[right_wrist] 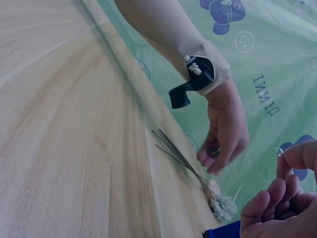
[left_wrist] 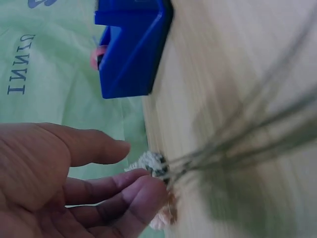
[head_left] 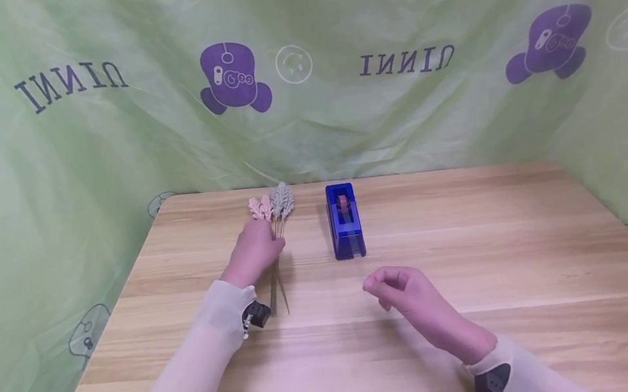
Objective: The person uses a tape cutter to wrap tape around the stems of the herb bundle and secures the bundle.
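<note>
Several long-stemmed knitted flowers lie on the wooden table, with pink heads [head_left: 260,208] beside grey-blue heads [head_left: 283,200]. Their thin stems [head_left: 275,290] point toward the near side and cross. Over the stems, just below the heads, is my left hand [head_left: 252,252]; the left wrist view shows its thumb [left_wrist: 101,148] apart from loosely bent fingers. To the right of the flowers stands a blue tape dispenser [head_left: 345,221] with a pink core. My right hand [head_left: 413,299] is in front of it, thumb and forefinger pinching a small piece of clear tape [right_wrist: 279,151].
The wooden table [head_left: 512,249] reaches back to a green printed curtain [head_left: 340,126], which also hangs along both sides. A black wrist camera [head_left: 257,314] on the left sleeve sits close over the stem ends.
</note>
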{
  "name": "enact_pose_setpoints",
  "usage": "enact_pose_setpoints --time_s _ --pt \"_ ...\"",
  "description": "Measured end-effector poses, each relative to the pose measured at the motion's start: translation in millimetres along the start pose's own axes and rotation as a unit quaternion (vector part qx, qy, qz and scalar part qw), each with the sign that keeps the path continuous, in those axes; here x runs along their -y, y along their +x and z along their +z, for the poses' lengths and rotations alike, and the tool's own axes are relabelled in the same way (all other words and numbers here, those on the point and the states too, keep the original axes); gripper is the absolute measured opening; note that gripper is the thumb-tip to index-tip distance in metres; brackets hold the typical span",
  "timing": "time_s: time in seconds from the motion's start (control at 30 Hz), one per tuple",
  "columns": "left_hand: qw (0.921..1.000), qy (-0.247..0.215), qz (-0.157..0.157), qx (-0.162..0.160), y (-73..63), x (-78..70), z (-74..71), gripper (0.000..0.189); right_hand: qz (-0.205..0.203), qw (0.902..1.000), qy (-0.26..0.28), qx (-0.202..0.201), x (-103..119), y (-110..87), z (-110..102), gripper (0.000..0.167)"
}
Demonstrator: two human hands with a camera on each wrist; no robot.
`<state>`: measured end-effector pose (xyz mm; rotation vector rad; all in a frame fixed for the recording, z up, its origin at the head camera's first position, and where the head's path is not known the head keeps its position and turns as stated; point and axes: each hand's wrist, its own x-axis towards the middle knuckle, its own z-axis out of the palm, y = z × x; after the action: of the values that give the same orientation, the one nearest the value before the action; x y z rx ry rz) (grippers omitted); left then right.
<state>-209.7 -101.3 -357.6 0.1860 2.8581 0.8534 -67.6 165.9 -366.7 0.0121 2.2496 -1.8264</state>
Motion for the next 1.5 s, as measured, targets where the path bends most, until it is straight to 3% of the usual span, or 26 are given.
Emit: enact_pose_setpoints --time_s 0.27,0.57,1.1,1.33,1.5 --pt "0.9985 0.010 -0.037 0.037 -8.2 11.4 7.0 0.020 -0.003 1.0000 0.000 -0.002 1 1.4 -3 0.030" --pt "0.9970 0.023 -0.049 0.056 -13.8 15.6 16.0 0.015 -0.002 1.0000 -0.003 -0.004 0 2.7 -2 0.032" --pt "0.9983 -0.006 -0.047 0.034 -13.7 27.6 17.3 0.021 0.004 0.9999 0.015 0.004 0 1.0 1 0.028" --pt "0.9952 -0.049 -0.076 0.037 -14.6 32.8 16.6 0.011 0.004 0.9999 0.013 0.007 -2 1.3 1 0.031" --pt "0.9954 -0.046 -0.075 0.037 -13.1 35.3 15.6 0.011 0.004 0.9999 0.014 0.005 -2 0.9 1 0.030"
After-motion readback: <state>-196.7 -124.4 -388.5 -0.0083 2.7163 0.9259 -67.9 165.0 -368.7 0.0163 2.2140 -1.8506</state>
